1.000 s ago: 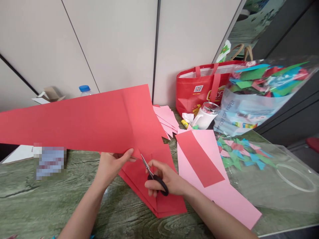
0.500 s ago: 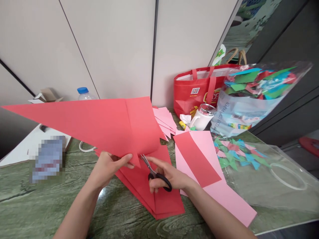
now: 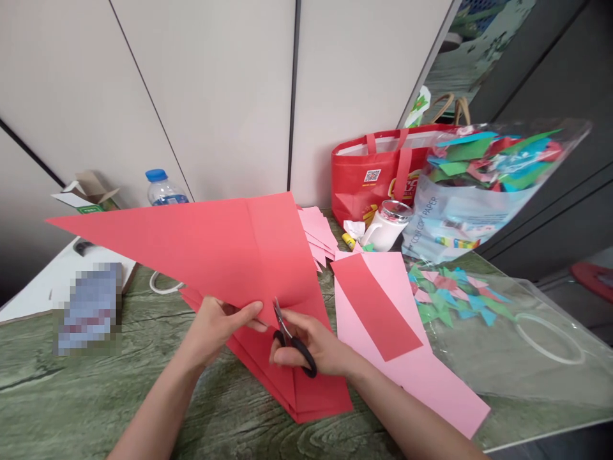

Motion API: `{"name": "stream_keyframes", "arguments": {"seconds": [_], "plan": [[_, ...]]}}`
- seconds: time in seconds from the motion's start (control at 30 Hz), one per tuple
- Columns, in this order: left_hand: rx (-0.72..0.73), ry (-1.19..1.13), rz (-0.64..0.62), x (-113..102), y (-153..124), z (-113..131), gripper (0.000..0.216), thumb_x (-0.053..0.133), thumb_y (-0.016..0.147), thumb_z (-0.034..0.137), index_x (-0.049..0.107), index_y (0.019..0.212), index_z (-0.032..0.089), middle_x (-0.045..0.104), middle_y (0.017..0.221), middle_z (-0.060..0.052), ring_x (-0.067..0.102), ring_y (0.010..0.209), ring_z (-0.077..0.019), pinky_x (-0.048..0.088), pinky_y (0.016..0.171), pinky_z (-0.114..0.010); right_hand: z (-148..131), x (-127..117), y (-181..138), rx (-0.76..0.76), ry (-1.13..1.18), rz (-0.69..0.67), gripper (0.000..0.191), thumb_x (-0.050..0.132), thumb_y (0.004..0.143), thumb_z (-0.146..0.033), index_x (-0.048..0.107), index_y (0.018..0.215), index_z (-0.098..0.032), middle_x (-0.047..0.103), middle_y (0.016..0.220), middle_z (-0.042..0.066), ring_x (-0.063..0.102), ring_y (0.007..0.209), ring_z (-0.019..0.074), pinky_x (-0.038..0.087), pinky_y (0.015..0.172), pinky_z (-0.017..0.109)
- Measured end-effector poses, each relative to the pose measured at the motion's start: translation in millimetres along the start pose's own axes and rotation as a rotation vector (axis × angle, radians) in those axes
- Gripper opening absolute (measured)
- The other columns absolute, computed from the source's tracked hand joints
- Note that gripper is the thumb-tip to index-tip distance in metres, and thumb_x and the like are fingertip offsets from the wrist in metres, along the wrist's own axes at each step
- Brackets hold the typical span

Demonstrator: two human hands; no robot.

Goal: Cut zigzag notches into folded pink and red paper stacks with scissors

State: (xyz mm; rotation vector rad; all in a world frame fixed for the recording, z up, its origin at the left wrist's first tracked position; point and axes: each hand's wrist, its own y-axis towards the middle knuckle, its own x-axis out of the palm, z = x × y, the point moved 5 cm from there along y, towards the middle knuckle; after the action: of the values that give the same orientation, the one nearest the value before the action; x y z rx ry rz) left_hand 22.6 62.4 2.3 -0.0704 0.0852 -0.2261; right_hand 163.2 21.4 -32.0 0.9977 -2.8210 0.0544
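My left hand (image 3: 223,326) pinches the lower edge of a large red paper sheet (image 3: 211,246), held up above the table with a long point reaching left. In my right hand (image 3: 313,342) is a pair of scissors (image 3: 288,332) with black handles, my fingers through the loops. Its blades meet the sheet's lower edge, just right of my left thumb. Beneath both hands lie more red sheets (image 3: 306,396), folded or stacked. A red paper strip (image 3: 376,306) rests on pink paper (image 3: 445,390) to the right.
Behind stand a white mug (image 3: 384,231), a red bag (image 3: 357,191) and a plastic bag of coloured scraps (image 3: 472,198). Cut coloured pieces (image 3: 454,294) lie on clear plastic at right. A capped bottle (image 3: 160,185) and small box (image 3: 89,191) are back left.
The red sheet's left point has shifted right and slightly down. The scissors have turned more upright, and my right hand has moved a little left.
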Motion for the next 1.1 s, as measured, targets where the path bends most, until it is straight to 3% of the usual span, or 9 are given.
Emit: {"name": "stream_keyframes", "arguments": {"seconds": [0.13, 0.23, 0.8, 1.1], "plan": [[-0.013, 0.047, -0.001, 4.3, 0.5, -2.9, 0.013, 0.068, 0.065, 0.030, 0.065, 0.067, 0.018, 0.070, 0.053, -0.002, 0.066, 0.049, -0.0219, 0.055, 0.055, -0.033, 5.1, -0.8, 1.4, -0.018, -0.066, 0.160, 0.026, 0.065, 0.072, -0.037, 0.054, 0.084, -0.017, 0.052, 0.070, -0.001, 0.046, 0.062, 0.0117, 0.039, 0.059, 0.025], [-0.018, 0.067, -0.028, 9.5, -0.2, -3.4, 0.012, 0.068, 0.065, 0.030, 0.064, 0.066, 0.018, 0.070, 0.052, -0.002, 0.067, 0.049, -0.0227, 0.056, 0.055, -0.034, 10.5, -0.9, 2.3, 0.003, -0.079, 0.233, 0.024, 0.065, 0.071, -0.037, 0.050, 0.074, -0.017, 0.050, 0.067, -0.002, 0.044, 0.059, 0.0111, 0.038, 0.057, 0.024], [-0.058, 0.051, -0.054, 10.7, -2.9, -7.4, 0.013, 0.067, 0.068, 0.028, 0.062, 0.072, 0.017, 0.071, 0.055, -0.004, 0.068, 0.054, -0.0239, 0.056, 0.057, -0.033, 14.7, 0.7, 3.4, -0.025, -0.087, 0.275, 0.023, 0.065, 0.070, -0.030, 0.045, 0.069, -0.017, 0.039, 0.065, -0.004, 0.032, 0.058, 0.0093, 0.027, 0.052, 0.022], [-0.074, 0.025, -0.059, 13.6, -3.0, -4.0, 0.014, 0.068, 0.067, 0.027, 0.061, 0.071, 0.016, 0.071, 0.054, -0.003, 0.068, 0.053, -0.0233, 0.056, 0.055, -0.031, 28.6, -1.3, 2.6, 0.015, -0.110, 0.333, 0.029, 0.064, 0.070, -0.035, 0.041, 0.065, -0.019, 0.036, 0.061, -0.005, 0.031, 0.054, 0.0084, 0.027, 0.049, 0.021]]}}
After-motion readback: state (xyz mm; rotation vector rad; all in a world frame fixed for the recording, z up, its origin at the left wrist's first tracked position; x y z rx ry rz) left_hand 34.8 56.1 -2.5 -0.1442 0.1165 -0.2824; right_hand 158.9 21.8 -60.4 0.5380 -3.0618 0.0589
